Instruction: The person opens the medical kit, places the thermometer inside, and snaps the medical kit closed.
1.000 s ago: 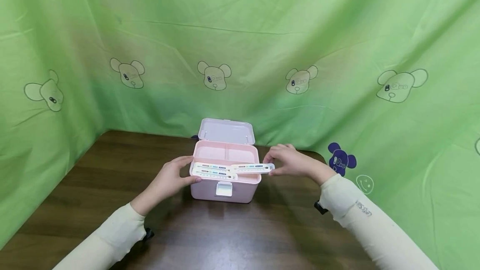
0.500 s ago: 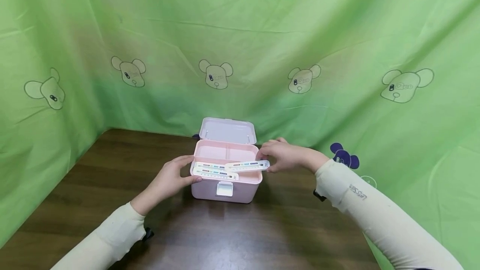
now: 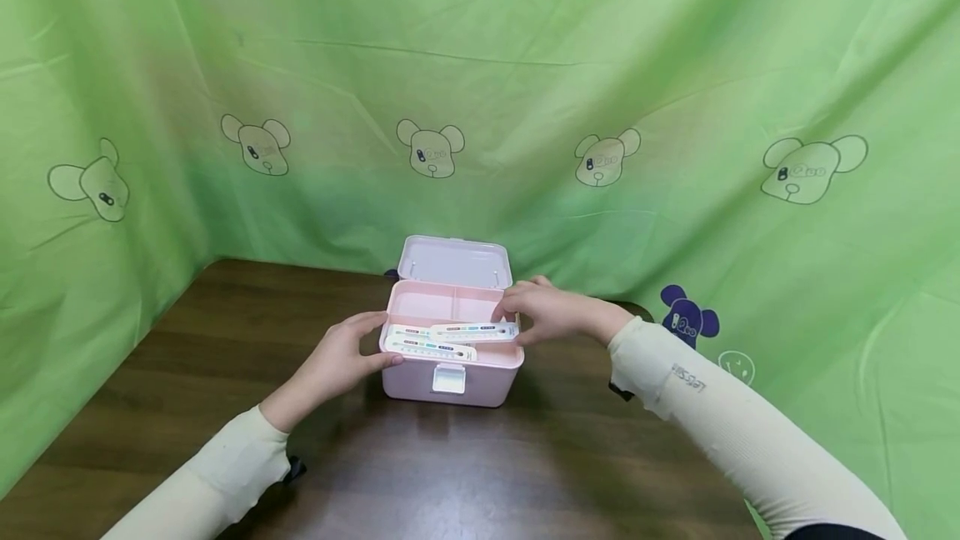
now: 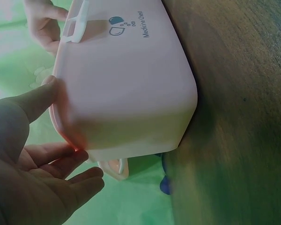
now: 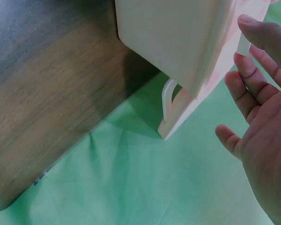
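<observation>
A pink box (image 3: 480,383) marked "Medicine Chest" stands with its lid raised; in the left wrist view its side (image 4: 131,75) fills the middle. My left hand (image 3: 337,361) holds its left rim, thumb at the front and fingers around the corner. Between thumb and fingers, my right hand (image 3: 555,312) pinches the right end of a slim white printed pack (image 3: 468,331), which lies across the front compartment. Two similar packs are under or beside it, the nearer one (image 3: 427,348) along the front wall. The right wrist view shows the pinched pack's end (image 5: 244,45).
Behind the box stands its raised lid (image 3: 453,263); a latch (image 3: 448,378) hangs at the front. The rear of the box has two compartments split by a divider. Around it is a dark wooden table (image 3: 450,473), with a green printed curtain (image 3: 495,65) behind.
My right hand has moved left with the pinched pack, from beyond the box's right edge to over the front compartment. My left hand and the box have stayed in place.
</observation>
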### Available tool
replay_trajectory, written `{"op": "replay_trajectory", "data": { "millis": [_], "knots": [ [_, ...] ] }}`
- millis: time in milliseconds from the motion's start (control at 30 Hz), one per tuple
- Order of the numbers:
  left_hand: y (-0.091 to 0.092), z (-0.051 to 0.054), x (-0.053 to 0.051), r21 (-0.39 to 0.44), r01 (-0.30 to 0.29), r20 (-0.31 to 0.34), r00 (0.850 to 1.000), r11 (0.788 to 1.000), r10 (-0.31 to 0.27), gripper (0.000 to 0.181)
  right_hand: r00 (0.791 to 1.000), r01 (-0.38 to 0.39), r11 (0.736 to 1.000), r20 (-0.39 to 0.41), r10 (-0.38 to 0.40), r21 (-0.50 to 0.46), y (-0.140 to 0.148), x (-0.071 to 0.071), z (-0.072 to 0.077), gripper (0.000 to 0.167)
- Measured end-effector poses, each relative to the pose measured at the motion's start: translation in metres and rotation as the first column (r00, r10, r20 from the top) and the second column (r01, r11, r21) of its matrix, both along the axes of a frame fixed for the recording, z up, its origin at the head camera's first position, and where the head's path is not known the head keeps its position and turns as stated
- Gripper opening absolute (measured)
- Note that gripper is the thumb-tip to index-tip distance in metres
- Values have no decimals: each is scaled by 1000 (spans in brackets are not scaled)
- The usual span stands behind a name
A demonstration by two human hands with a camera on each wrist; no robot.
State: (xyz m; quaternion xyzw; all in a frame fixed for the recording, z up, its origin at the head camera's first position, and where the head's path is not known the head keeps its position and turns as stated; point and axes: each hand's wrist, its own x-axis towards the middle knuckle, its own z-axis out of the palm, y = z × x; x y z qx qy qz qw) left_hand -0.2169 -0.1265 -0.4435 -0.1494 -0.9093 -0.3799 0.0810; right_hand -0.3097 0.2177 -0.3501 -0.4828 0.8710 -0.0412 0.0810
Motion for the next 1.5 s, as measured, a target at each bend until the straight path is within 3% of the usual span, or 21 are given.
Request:
{"op": "replay_trajectory", "data": {
  "millis": [467, 1000, 1500],
  "knots": [
    [1, 0, -3, 7, 7, -5, 1000, 1000, -7, 73, 995, -54, 999, -84, 53, -7, -16, -3, -7, 39],
    [-2, 0, 1, 6, 6, -17, 1000, 1000, -6, 68, 991, -82, 997, -107, 81, -12, -42, -1, -20, 38],
    [-1, 2, -2, 14, 20, -34, 999, 1000, -19, 66, 986, -109, 994, -123, 109, 7, -49, -5, -23, 41]
  ]
}}
